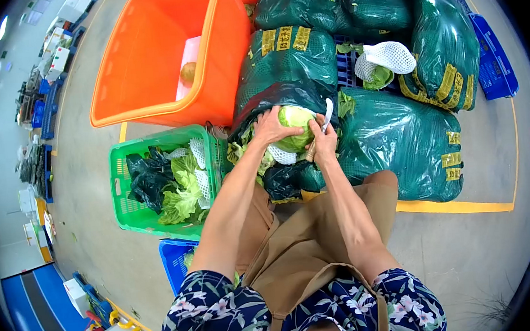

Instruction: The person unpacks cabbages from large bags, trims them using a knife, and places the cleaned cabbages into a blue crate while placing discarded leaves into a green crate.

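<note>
A pale green cabbage (295,126) lies between my two hands at the mouth of an opened dark green bag (290,95). My left hand (269,128) rests on the cabbage's left side with its fingers spread. In my right hand (323,141) is a knife with a curved, light-coloured blade (328,112) pointing up and away; the fingers are wrapped round its handle, close against the cabbage's right side. Loose leaves and a white foam net (282,155) lie just below the cabbage.
A green crate (118,196) at the left holds leaves, nets and dark plastic. Behind it stands a large orange bin (223,63). Full green bags (400,148) lie right and ahead; a netted cabbage (380,77) sits among them. Blue crates stand at the right (494,60) and lower left (171,260).
</note>
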Motion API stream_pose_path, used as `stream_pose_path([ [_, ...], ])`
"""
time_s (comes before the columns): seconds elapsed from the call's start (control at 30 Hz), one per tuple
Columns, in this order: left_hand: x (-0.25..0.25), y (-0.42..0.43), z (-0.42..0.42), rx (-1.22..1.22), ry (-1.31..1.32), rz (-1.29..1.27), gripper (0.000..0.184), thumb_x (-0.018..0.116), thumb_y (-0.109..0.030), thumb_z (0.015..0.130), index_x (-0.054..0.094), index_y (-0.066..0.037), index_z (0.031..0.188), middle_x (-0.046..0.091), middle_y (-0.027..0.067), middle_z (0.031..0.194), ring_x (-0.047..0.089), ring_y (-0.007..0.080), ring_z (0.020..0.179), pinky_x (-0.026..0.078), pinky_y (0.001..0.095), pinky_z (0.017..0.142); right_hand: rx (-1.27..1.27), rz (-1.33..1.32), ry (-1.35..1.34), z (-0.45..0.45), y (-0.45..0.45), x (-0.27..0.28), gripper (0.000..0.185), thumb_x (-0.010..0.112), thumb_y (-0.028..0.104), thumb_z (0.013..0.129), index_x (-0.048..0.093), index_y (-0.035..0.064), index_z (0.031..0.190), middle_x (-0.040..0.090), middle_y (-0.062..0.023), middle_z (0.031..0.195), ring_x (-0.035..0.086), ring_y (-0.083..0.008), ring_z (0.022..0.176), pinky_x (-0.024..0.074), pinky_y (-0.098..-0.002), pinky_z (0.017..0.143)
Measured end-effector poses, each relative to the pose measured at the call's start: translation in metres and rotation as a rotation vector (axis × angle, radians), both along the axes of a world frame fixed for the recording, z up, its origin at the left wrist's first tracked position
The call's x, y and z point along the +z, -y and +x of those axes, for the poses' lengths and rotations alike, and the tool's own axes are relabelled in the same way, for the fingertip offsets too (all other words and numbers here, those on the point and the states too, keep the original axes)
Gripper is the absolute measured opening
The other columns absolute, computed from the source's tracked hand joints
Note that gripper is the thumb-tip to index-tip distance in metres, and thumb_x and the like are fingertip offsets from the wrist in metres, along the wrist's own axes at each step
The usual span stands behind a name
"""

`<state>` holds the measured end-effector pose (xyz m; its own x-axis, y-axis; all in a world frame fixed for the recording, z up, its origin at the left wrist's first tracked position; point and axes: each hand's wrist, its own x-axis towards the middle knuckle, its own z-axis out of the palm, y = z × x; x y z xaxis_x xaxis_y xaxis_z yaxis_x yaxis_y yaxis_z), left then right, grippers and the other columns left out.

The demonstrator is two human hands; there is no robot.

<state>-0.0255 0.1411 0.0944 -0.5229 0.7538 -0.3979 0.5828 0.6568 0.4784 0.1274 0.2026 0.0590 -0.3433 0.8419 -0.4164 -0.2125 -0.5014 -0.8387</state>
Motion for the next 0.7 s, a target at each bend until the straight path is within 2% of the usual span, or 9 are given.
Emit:
stream_pose_path([
  [0.07,0.032,0.01,0.005,-0.114,-0.014,0.036,0.126,0.083,-0.062,0.044,0.027,-0.012,0.145,0.038,0.0228,0.139,0.036,0.0425,0.126,0.032,0.0553,0.1,-0.009,-0.013,-0.015,0.007,0.013,0.023,0.037,0.067,0.02,0.087,0.057,0.0039,0.12,0.062,-0.0035,0.088,0.053,-0.009,0.052,0.0438,-0.0229,0.037],
  [0.2,0.074,0.037,0.018,-0.272,-0.141,0.092,0.122,0.087,-0.048,0.047,0.026,-0.009,0.145,0.043,0.0228,0.134,0.04,0.0414,0.123,0.033,0.0513,0.102,0.014,-0.159,-0.052,0.02,0.06,0.036,0.043,0.064,0.023,0.09,0.052,0.0057,0.128,0.06,-0.0042,0.1,0.055,-0.0101,0.057,0.0443,-0.0229,0.037],
  [0.33,0.046,0.065,0.005,-0.151,0.102,0.459,0.118,0.09,-0.037,0.048,0.028,-0.002,0.142,0.049,0.0247,0.125,0.041,0.0411,0.122,0.035,0.0428,0.103,0.075,-0.213,-0.097,0.022,0.108,0.006,0.045,0.059,0.025,0.093,0.048,0.0076,0.134,0.059,-0.0054,0.103,0.055,-0.0119,0.056,0.0443,-0.0242,0.036],
  [0.43,-0.015,0.091,0.015,0.012,-0.15,0.373,0.111,0.089,-0.04,0.049,0.034,-0.002,0.137,0.049,0.0246,0.124,0.042,0.0416,0.12,0.035,0.0455,0.101,0.261,-0.23,0.013,0.02,0.126,-0.03,0.047,0.053,0.03,0.096,0.044,0.0105,0.138,0.06,-0.0084,0.097,0.058,-0.0155,0.054,0.0449,-0.025,0.035],
  [0.5,-0.025,0.104,0.038,0.196,-0.177,0.11,0.102,0.086,-0.042,0.054,0.035,-0.014,0.138,0.042,0.0243,0.127,0.039,0.0454,0.12,0.034,0.0511,0.1,0.39,-0.137,0.178,0.026,0.115,-0.035,0.048,0.05,0.035,0.097,0.043,0.0136,0.139,0.061,-0.0109,0.101,0.061,-0.0176,0.057,0.0461,-0.0257,0.036],
  [0.53,-0.033,0.105,0.038,0.169,-0.16,0.197,0.101,0.085,-0.043,0.055,0.035,-0.014,0.138,0.041,0.0245,0.127,0.039,0.0458,0.12,0.035,0.0514,0.1,0.475,0.005,0.319,0.031,0.103,-0.021,0.049,0.049,0.037,0.096,0.042,0.0158,0.14,0.064,-0.0129,0.096,0.064,-0.0168,0.063,0.0451,-0.0259,0.036],
  [0.57,-0.04,0.107,0.04,0.138,-0.139,0.278,0.101,0.085,-0.043,0.055,0.035,-0.015,0.138,0.041,0.0246,0.127,0.039,0.0463,0.12,0.036,0.0516,0.1,0.527,0.135,0.469,0.035,0.091,-0.007,0.048,0.048,0.034,0.096,0.042,0.017,0.141,0.066,-0.0192,0.086,0.067,-0.0255,0.066,0.0494,-0.0368,0.044],
  [0.63,-0.033,0.101,0.036,0.127,-0.106,0.24,0.101,0.085,-0.043,0.055,0.035,-0.014,0.138,0.041,0.0249,0.128,0.039,0.0456,0.121,0.037,0.0511,0.1,0.525,0.471,0.696,0.039,0.075,-0.017,0.043,0.053,0.03,0.092,0.05,0.01,0.131,0.065,-0.0253,0.08,0.065,-0.0385,0.068,0.0507,-0.048,0.059],
  [0.7,-0.04,0.1,0.019,0.088,-0.087,0.256,0.108,0.087,-0.044,0.052,0.034,-0.006,0.137,0.042,0.0259,0.126,0.042,0.0412,0.119,0.036,0.0462,0.101,0.561,0.683,0.809,0.039,0.072,-0.02,0.037,0.057,0.026,0.088,0.053,0.0044,0.117,0.064,-0.0232,0.074,0.064,-0.0399,0.067,0.05,-0.0487,0.062],
])
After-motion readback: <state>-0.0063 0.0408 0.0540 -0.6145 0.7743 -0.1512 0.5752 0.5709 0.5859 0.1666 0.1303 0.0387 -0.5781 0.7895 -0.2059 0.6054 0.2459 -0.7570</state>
